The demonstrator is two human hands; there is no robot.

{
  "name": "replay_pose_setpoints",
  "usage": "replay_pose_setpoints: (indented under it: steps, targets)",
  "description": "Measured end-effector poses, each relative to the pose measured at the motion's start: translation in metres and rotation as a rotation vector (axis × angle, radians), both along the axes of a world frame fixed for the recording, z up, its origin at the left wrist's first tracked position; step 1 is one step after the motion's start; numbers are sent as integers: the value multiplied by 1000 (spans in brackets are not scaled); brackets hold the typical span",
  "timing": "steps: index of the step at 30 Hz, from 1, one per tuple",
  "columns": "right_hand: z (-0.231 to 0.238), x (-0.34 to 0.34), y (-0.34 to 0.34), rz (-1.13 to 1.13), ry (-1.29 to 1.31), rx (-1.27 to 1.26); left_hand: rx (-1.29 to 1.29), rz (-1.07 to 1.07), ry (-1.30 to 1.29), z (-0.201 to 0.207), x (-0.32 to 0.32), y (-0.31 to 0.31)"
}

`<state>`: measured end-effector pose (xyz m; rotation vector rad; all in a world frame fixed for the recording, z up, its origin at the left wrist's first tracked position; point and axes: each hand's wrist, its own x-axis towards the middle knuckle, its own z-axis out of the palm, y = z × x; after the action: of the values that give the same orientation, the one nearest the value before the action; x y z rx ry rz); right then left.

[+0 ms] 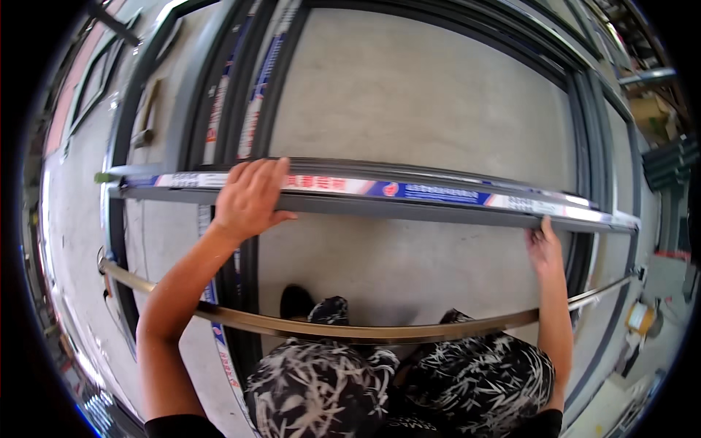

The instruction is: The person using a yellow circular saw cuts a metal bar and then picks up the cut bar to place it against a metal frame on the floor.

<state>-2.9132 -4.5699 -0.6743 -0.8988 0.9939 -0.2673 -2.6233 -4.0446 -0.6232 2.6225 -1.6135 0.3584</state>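
A long dark grey aluminium profile (pixel 431 210) crosses in front of me from left to right. Printed protective film in white, red and blue (pixel 438 193) runs along its top. My left hand (pixel 252 196) wraps over the profile left of its middle, fingers on the far side and thumb at the near side. Near the right end, my right hand (pixel 544 247) grips the near edge with the thumb up against it; its other fingers are partly hidden. Closer to me, a bronze-coloured bar (pixel 380 334) spans the view above my legs, held by neither hand.
Dark grey frame members with film strips (pixel 255 95) run away from me on the left; more profiles (pixel 584 109) stand on the right. A hammer (pixel 148 109) lies at the left. A yellow roll (pixel 641 319) sits at the right. Concrete floor (pixel 423 87) shows between the members.
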Motion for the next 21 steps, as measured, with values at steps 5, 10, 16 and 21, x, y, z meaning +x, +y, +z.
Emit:
replay_pose_setpoints:
  steps: [5, 10, 16, 21]
  targets:
    - [22, 8, 10, -36, 31, 48, -11, -35, -29, -5, 3, -8]
    - [34, 18, 13, -200, 132, 100, -14, -30, 7, -1, 4, -14]
    - [32, 20, 15, -208, 80, 121, -68, -47, -82, -10, 4, -11]
    - [25, 18, 15, -216, 25, 131, -109, -28, -115, -18, 1, -10]
